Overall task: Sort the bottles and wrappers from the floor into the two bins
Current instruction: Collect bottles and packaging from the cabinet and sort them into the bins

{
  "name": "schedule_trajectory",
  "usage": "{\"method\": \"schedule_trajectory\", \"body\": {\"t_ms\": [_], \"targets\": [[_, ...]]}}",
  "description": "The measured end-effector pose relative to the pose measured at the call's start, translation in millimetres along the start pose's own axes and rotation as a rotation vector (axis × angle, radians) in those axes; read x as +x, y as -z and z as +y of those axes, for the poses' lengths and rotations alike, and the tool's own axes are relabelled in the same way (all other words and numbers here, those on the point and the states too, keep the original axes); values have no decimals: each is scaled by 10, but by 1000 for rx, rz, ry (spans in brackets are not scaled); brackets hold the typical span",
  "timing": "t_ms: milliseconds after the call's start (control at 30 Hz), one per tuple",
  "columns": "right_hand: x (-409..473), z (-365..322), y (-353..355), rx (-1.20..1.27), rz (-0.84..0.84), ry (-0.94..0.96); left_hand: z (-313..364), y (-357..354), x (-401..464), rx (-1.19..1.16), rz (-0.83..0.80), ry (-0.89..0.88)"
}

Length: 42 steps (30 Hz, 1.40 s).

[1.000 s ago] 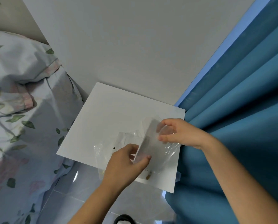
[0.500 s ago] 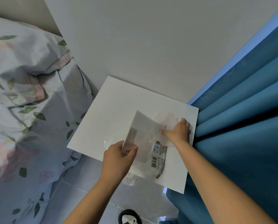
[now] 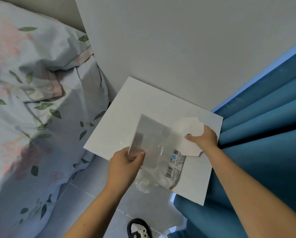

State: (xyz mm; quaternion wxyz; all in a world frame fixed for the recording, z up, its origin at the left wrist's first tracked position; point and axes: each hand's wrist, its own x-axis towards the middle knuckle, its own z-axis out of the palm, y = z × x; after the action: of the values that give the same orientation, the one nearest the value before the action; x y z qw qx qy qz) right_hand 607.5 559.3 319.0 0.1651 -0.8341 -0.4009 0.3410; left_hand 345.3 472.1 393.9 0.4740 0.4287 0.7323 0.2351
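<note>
On the far left I see a bed with a pale floral quilt of pink blossoms and green leaves (image 3: 32, 109), hanging down beside a white square table (image 3: 149, 107) set against the grey wall. My left hand (image 3: 125, 167) comes up over the near edge of the table, its thumb and fingers pinched on the lower corner of a flat, clear plastic wrapper with a grey strip inside (image 3: 150, 140), which it holds lifted and tilted above the tabletop. Under it, lying on the table and drooping past its near edge, is a crumpled white plastic wrapper with a barcode and printed label (image 3: 171, 170). Further right, my right hand (image 3: 204, 140) has its fingers curled on a white, flat, many-sided card piece with a small round hole (image 3: 188, 136), thumb on top near the hole, the piece resting against the table. Beyond that hangs a deep blue pleated curtain (image 3: 264, 126), and a black-and-white shoe (image 3: 140, 229) stands on the pale tiled floor (image 3: 95, 200) below. No bins or bottles are in view. I judge the risks to be these: the clear film is slick and held only by a corner, so it could slip free; the crumpled wrapper overhanging the edge could be brushed to the floor by my left forearm; and the thin card could bend if squeezed.
</note>
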Motion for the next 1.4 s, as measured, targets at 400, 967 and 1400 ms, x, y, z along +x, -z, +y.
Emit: {"method": "schedule_trajectory", "body": {"t_ms": [400, 967, 1400], "targets": [[-1339, -1290, -642, 364, -258, 381, -801, 1020, -254, -522, 234, 185], [-5398, -1700, -4116, -145, -925, 695, -4408, 3468, -2788, -887, 925, 531], [-7272, -248, -5389, -615, -1112, 859, -6043, 3266, -4392, -1094, 1147, 726]]}}
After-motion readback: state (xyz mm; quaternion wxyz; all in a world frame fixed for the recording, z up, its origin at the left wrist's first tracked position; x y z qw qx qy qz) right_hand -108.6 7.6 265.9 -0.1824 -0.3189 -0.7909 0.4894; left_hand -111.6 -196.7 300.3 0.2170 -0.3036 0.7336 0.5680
